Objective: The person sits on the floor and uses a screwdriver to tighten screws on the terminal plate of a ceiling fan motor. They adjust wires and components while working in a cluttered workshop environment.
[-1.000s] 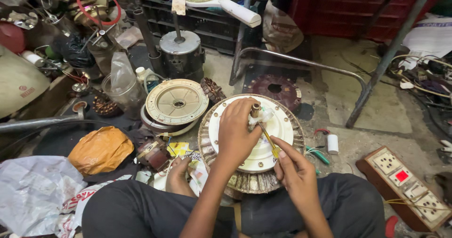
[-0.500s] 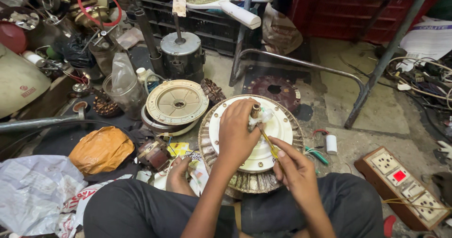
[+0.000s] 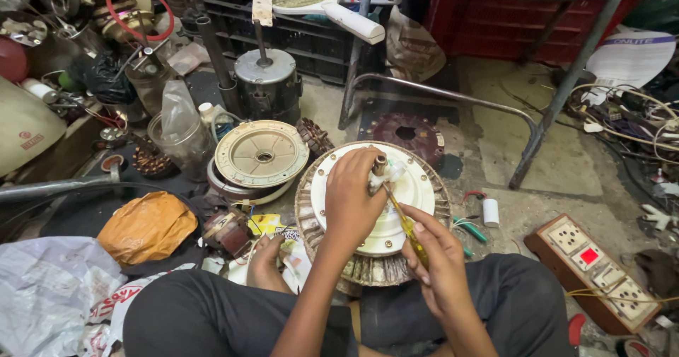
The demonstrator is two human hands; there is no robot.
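The fan motor (image 3: 371, 215), a round cream housing ringed by a ribbed metal rim with a short shaft at its centre, is lying on the floor (image 3: 537, 159) between the person's knees. A cream disc cover (image 3: 262, 154) is sitting left of the fan motor. The left hand (image 3: 351, 200) is pressing closed fingers on the housing beside the shaft. The right hand (image 3: 440, 258) is gripping a yellow-handled screwdriver (image 3: 404, 223), its tip apparently at the shaft.

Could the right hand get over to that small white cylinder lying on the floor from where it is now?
Probably yes. The white cylinder lies in the open on the floor, just right of the fan motor, with nothing over it. But the right hand holds a yellow-handled screwdriver, so it would need freeing first.
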